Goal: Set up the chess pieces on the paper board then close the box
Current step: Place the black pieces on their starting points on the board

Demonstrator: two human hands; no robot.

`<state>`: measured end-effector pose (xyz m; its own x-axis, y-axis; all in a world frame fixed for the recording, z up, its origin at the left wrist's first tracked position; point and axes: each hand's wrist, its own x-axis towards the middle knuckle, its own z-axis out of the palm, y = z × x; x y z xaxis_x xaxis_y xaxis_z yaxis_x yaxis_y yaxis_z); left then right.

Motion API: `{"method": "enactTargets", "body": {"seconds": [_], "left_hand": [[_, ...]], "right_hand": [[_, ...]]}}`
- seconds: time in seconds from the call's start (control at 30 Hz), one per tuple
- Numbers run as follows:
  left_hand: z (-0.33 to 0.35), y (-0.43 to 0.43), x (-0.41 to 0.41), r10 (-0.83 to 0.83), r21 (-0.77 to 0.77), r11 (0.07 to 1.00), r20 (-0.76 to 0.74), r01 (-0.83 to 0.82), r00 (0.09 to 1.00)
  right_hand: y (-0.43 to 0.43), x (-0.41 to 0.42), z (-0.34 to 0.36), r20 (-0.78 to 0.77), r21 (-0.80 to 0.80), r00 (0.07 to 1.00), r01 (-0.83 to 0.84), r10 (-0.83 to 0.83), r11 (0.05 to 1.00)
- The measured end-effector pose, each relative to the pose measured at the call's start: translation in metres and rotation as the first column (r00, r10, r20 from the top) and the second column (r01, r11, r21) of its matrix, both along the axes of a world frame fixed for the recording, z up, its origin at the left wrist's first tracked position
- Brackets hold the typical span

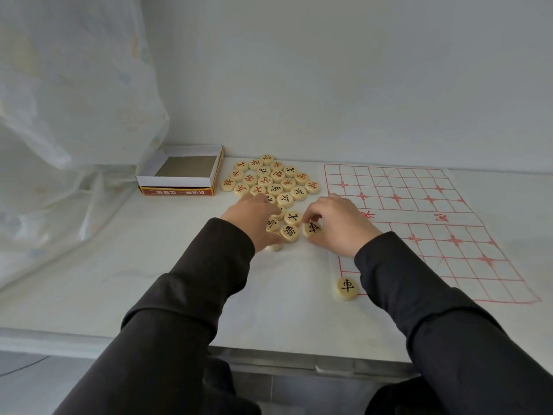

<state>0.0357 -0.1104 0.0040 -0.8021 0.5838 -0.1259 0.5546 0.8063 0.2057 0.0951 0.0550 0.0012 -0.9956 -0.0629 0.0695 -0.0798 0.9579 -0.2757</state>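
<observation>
**Right hand on a black chariot, 1 piece set so far**

Right hand [338, 223]: thumb + fingertips pinch the rim of the chariot piece [312, 228], a black-marked disc at the near edge of the loose pieces between the 2 hands. It looks tipped up slightly, so prob. mid-lift.

Left hand [254, 217]: palm down over the near pieces, fingers bent onto them. Can't tell if it grips one, as the fingers hide it.

The pile [270, 179] of face-up discs, red + black, lies just beyond both hands on the desk [134, 280]. The box [176, 191] sits open and empty beyond and left of the left hand. The paper board [419, 217] lies right of the right hand and runs under that wrist and sleeve. The corner piece [347, 288], a 2nd black chariot, sits at the board's near-left corner, nearer the person than the right hand and just beside the sleeve.

Handling, by judgement:
- Discs look like wood: light, stiff, not fragile, w/ smooth rims.
- Take each by the rim, thumb vs 1–2 fingers, as here. Tipping one edge up first helps where neighbours touch.
- The board is thin creased paper and will likely shift or wrinkle if dragged, so set pieces straight down.
- The box is light card; steady it w/ the other hand when closing.
</observation>
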Motion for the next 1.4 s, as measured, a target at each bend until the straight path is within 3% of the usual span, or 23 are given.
{"method": "enactTargets", "body": {"seconds": [0.23,0.53,0.87,1.27,1.4], "left_hand": [[0.001,0.032,0.035,-0.011,0.019,1.0,-0.033,0.011,0.999],[-0.01,0.095,0.095,-0.134,0.048,0.988,-0.2,0.146,0.971],[-0.026,0.169,0.145,-0.14,0.064,0.986,-0.178,0.153,0.974],[-0.054,0.224,0.188,-0.156,0.224,0.955,-0.172,0.193,0.973],[-0.055,0.232,0.187,-0.136,0.247,0.953,-0.177,0.178,0.975]], "right_hand": [[0.023,0.04,0.008,-0.024,-0.187,0.985,0.164,-0.172,0.969],[0.071,0.109,0.002,0.005,-0.239,0.95,0.304,-0.312,0.922],[0.143,0.166,-0.009,-0.002,-0.325,0.886,0.438,-0.463,0.838],[0.213,0.202,-0.016,-0.034,-0.391,0.765,0.581,-0.643,0.713],[0.222,0.209,-0.023,0.005,-0.384,0.763,0.598,-0.646,0.703]]}}
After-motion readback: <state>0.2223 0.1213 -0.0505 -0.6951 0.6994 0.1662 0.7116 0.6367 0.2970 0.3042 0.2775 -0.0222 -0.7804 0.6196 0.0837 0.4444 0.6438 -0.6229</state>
